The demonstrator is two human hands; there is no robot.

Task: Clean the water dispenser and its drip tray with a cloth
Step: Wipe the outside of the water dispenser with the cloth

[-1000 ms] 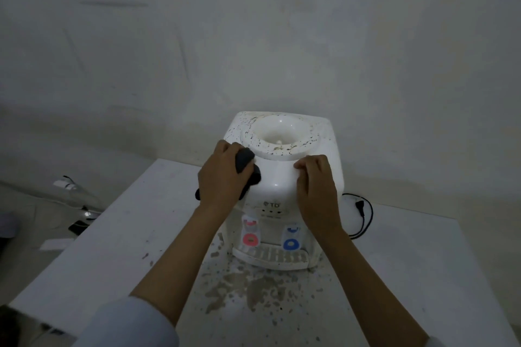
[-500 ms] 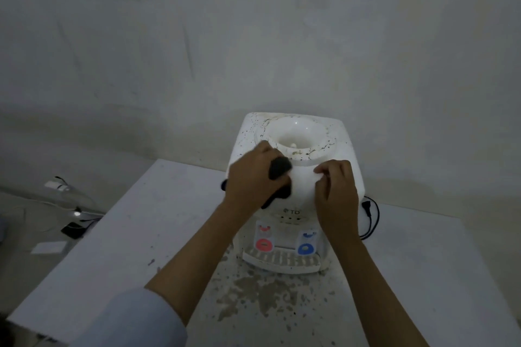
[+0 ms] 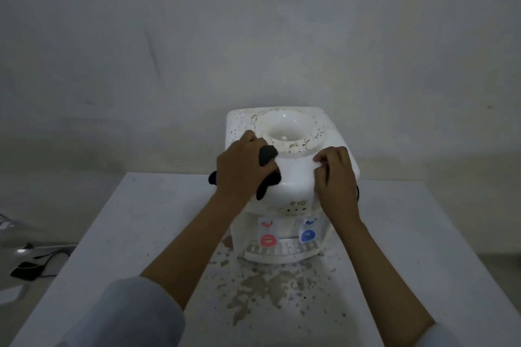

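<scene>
Left hand (image 3: 242,169) has slid up the dispenser's (image 3: 290,175) front shoulder since a second ago, from the left edge of the curved panel toward the rim of the top bowl; right hand (image 3: 337,180) has kept its brace on the right shoulder.

Cloth (image 3: 267,155), dark, bunched in the left hand: fingers curled round it, one lump showing past the knuckles at 1 o'clock, a tail hanging out at 5 o'clock. Cloth presses on the white casing just below the bowl.

Right hand: fingers (image 3: 324,160) bent, tips on the casing; no clear grip on anything.

Key relation: speckled dirt rings the bowl (image 3: 284,132), lying at 12 to 1 o'clock from the cloth, just beside it. Left hand is the nearer one. Likely next sweep runs up and round the rim.

Drip tray (image 3: 282,251) sits at the dispenser's foot, at 6 o'clock from both hands, well apart, untouched. Tabletop (image 3: 158,234) before it is spattered with grime.
</scene>
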